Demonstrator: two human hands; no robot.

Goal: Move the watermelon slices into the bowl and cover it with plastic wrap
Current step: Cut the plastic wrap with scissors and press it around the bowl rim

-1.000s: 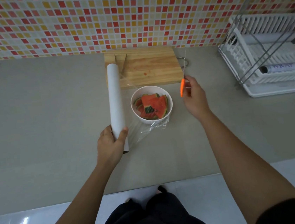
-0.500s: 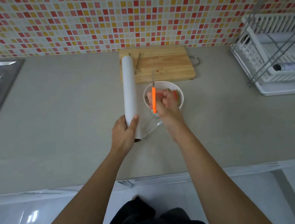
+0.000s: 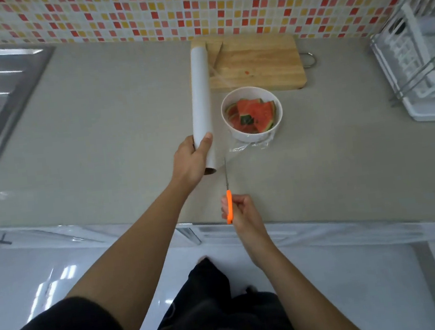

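The fingers and thumb of my left hand (image 3: 189, 162) curl round the near end of the plastic wrap roll (image 3: 200, 99). That forearm reaches up mid-frame, and the roll points away toward the cutting board (image 3: 262, 64). My right hand (image 3: 239, 211), at lower centre, grips an orange-handled knife (image 3: 229, 207) with its blade pointing up beside the roll's end. The watermelon slices (image 3: 255, 113) lie in the white bowl (image 3: 237, 132) right of the roll, with film (image 3: 249, 146) bunched at its near foot.

Right hand (image 3: 241, 213) with orange-handled blade (image 3: 230, 206) now back from over the bowl (image 3: 248, 137)
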